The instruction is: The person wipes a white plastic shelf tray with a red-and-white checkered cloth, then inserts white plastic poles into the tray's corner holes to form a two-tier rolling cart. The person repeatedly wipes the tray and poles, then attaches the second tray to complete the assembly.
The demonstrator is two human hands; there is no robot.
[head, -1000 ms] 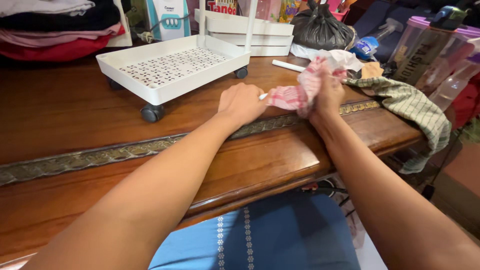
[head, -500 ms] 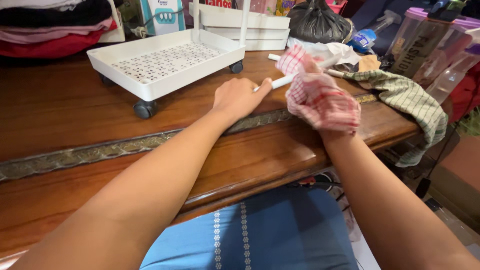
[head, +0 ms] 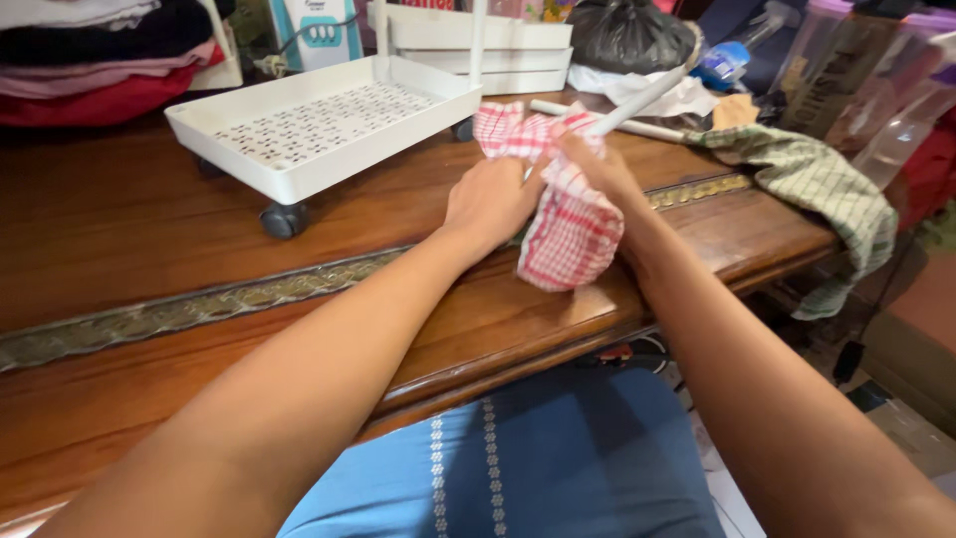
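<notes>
- left hand (head: 493, 199) closed on the red-checked cloth (head: 568, 224), bunched between both hands
- right hand (head: 597, 164) clamps cloth and white rod (head: 637, 102)
- white wheeled tray (head: 319, 125) beyond left hand; green checked cloth (head: 817, 179) right of right hand

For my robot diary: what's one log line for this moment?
left hand: on checked cloth | right hand: holds cloth, white rod | tray: nearby

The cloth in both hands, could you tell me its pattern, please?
Red-and-white checked cloth, seen in the head view.

A red-and-white checked cloth (head: 568, 224) hangs bunched around a thin white rod (head: 637, 103), above the wooden table edge
</notes>
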